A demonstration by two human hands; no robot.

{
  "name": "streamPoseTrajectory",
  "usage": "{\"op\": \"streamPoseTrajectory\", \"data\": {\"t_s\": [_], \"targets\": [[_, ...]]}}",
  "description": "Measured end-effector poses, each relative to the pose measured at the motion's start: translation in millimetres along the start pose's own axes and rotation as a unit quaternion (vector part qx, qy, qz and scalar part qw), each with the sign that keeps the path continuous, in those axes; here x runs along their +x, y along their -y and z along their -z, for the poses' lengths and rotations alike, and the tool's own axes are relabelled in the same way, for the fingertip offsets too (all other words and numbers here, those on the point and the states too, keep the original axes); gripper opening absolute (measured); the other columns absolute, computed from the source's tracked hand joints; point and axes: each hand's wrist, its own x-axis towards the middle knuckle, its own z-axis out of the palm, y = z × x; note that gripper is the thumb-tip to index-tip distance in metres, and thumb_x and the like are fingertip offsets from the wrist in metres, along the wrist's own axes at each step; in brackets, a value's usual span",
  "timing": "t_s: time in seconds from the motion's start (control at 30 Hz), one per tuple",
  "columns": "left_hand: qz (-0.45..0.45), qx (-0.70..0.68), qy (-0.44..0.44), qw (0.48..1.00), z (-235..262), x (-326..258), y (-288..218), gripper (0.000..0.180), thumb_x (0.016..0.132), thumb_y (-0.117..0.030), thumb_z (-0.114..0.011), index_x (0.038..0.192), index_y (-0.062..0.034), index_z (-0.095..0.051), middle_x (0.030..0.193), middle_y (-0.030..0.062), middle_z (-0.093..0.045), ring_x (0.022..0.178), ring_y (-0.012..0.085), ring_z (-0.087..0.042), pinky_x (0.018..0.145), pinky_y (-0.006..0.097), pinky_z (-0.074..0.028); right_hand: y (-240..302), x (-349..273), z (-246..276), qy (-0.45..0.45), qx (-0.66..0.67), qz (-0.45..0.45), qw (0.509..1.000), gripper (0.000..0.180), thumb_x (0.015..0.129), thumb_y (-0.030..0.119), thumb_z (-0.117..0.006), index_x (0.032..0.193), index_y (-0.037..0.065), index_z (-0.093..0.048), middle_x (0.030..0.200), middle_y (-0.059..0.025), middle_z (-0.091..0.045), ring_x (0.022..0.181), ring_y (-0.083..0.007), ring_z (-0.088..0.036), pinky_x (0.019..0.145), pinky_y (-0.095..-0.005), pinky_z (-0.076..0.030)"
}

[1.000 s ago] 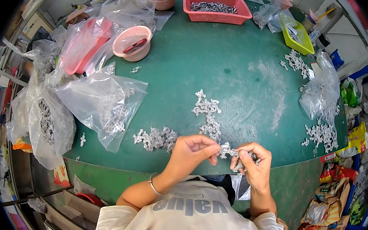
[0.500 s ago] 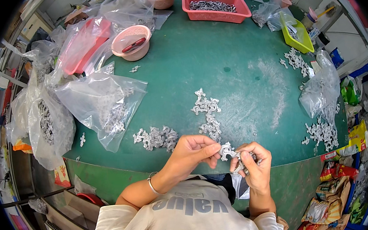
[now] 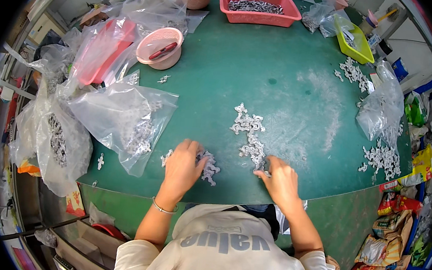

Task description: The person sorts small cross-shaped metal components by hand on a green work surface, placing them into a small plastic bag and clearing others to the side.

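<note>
Small silver-grey metal castings with curved, hook-like outlines lie on the green table in two groups in front of me. My left hand [image 3: 183, 165] reaches over the left pile of castings [image 3: 210, 169], palm down. Its thumb stands apart from the fingers, whose tips are partly hidden; I see nothing lifted in it. My right hand [image 3: 281, 181] is at the near end of the middle row of castings [image 3: 249, 123], thumb and fingers round the castings there [image 3: 261, 166]. The palm side of that hand is hidden.
Clear plastic bags of castings [image 3: 125, 114] lie at the left, near a pink basket [image 3: 174, 59] holding a red-handled tool. A red tray [image 3: 257, 18] stands at the far edge, a yellow-green tray [image 3: 354, 50] far right. More loose castings [image 3: 382, 160] lie at right.
My hands have moved apart. The left has gone left onto the pile; the right has lowered its castings to the middle row's near end. The view has shifted slightly.
</note>
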Motion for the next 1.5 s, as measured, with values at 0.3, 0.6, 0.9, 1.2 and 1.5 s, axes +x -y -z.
{"op": "streamPoseTrajectory", "data": {"t_s": [0.3, 0.6, 0.9, 1.2, 1.5], "targets": [[-0.129, -0.082, -0.016, 0.988, -18, -12, -25, 0.029, 0.071, -0.004, -0.064, 0.098, -0.0007, -0.053, 0.096, 0.0132, -0.049, 0.086, 0.0312, -0.048, 0.076, 0.037, -0.04, -4, 6, -5, 0.032, -0.069, 0.004, 0.997, 0.028, 0.067, 0.009, -0.067, 0.092, -0.001, -0.057, 0.077, -0.0182, -0.059, 0.069, -0.036, -0.059, 0.06, -0.0421, -0.047], [-0.098, -0.328, 0.046, 0.938, -12, -8, -52, 0.035, 0.072, 0.001, -0.063, 0.106, -0.0026, -0.055, 0.1, 0.0123, -0.053, 0.087, 0.0236, -0.055, 0.074, 0.03, -0.046, -16, 0, 35, 0.037, 0.403, -0.163, 0.9, 0.009, 0.078, 0.002, -0.058, 0.084, -0.003, -0.063, 0.068, -0.007, -0.061, 0.054, -0.0092, -0.055, 0.049, -0.0221, -0.042], [-0.11, -0.497, 0.065, 0.859, -8, -7, -69, 0.019, 0.074, 0.01, -0.059, 0.092, 0.0029, -0.062, 0.097, 0.0115, -0.058, 0.089, 0.0166, -0.056, 0.077, 0.026, -0.048, 12, -18, 62, 0.059, 0.537, -0.143, 0.829, 0.01, 0.081, -0.001, -0.056, 0.087, -0.002, -0.063, 0.069, -0.0067, -0.061, 0.049, -0.0038, -0.048, 0.042, -0.0163, -0.032], [-0.122, -0.543, 0.058, 0.828, 1, -12, -74, 0.021, 0.072, 0.012, -0.06, 0.092, 0.0048, -0.061, 0.096, 0.0132, -0.058, 0.089, 0.0176, -0.056, 0.078, 0.027, -0.047, 23, -29, 73, 0.017, 0.556, -0.08, 0.827, 0.011, 0.078, -0.005, -0.057, 0.089, -0.005, -0.061, 0.076, -0.0094, -0.061, 0.062, -0.0112, -0.058, 0.058, -0.0224, -0.044], [-0.036, -0.447, 0.082, 0.89, -3, -10, -20, 0.017, 0.073, 0.011, -0.054, 0.087, 0.0037, -0.06, 0.09, 0.0108, -0.057, 0.084, 0.0184, -0.057, 0.073, 0.026, -0.046, -13, 4, 19, -0.042, 0.204, 0.026, 0.978, 0.018, 0.072, 0.003, -0.066, 0.09, 0.002, -0.063, 0.07, -0.0087, -0.06, 0.059, -0.0187, -0.056, 0.058, -0.026, -0.045]]}}
